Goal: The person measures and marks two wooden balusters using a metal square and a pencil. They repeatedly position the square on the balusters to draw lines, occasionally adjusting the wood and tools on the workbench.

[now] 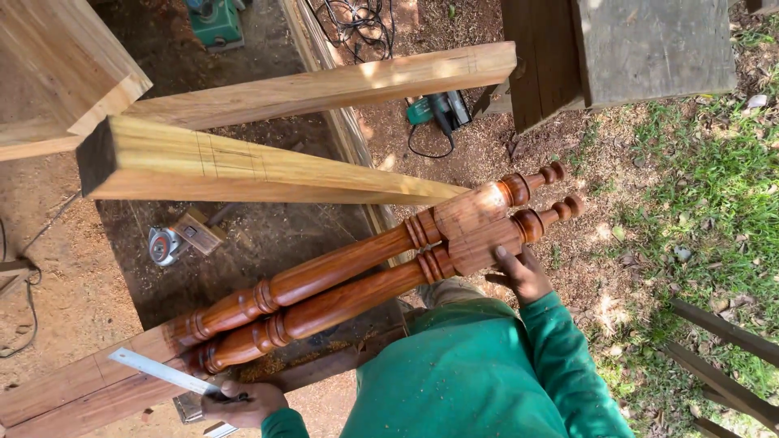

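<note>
Two turned reddish wooden legs [341, 288] lie side by side on a diagonal, their knobbed ends pointing up right. My right hand [522, 274] grips the square block of the nearer leg from below. My left hand [242, 403] is closed on a metal try square [159, 371]. The blade of the square lies across a reddish plank [73, 393] at the legs' lower ends. My green shirt [471, 373] fills the bottom middle.
A pale squared beam [243, 166] crosses above the legs, and a second pale beam [324, 85] lies behind it. A tape measure [165, 245] sits on the sawdust ground. Green power tools [438, 109] lie further back. A grey wooden block [649, 49] and grass [714, 186] are on the right.
</note>
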